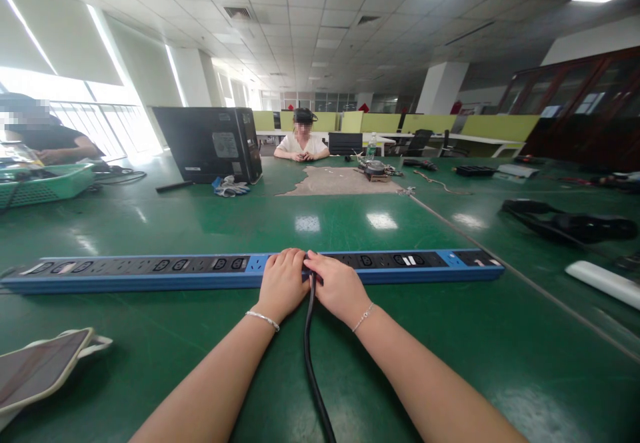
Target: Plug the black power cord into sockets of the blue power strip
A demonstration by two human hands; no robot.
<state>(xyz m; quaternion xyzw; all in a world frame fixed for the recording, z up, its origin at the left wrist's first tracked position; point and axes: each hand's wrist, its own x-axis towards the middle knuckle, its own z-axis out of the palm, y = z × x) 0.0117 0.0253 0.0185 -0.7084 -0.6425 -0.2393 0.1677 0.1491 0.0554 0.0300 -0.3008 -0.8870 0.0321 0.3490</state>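
Blue and long, the strip (250, 276) lies left to right across the green counter (210, 223), its sockets facing up and, on the far left, its end close to the edge of view. Both hands meet near its middle, where a black cord (309, 349) runs up from the near edge of view to the sockets. The right hand (343, 286) is closed, thumb and fingers bent round the head of the cord, which they mostly hide. The left hand (284, 281) is curled over the strip just beside it, its fingers close together; whether it grips the strip, the cord or both, I cannot tell. The step in hand looks to be working the cord's head at a socket, though whether it is going in or coming out cannot be told. Either way, the next move seems to call for straight, even force in line with the socket, with the strip braced against sliding. A phone (45, 369) lies near left, well apart from the hands; far off, a person (303, 143) sits across the counter.
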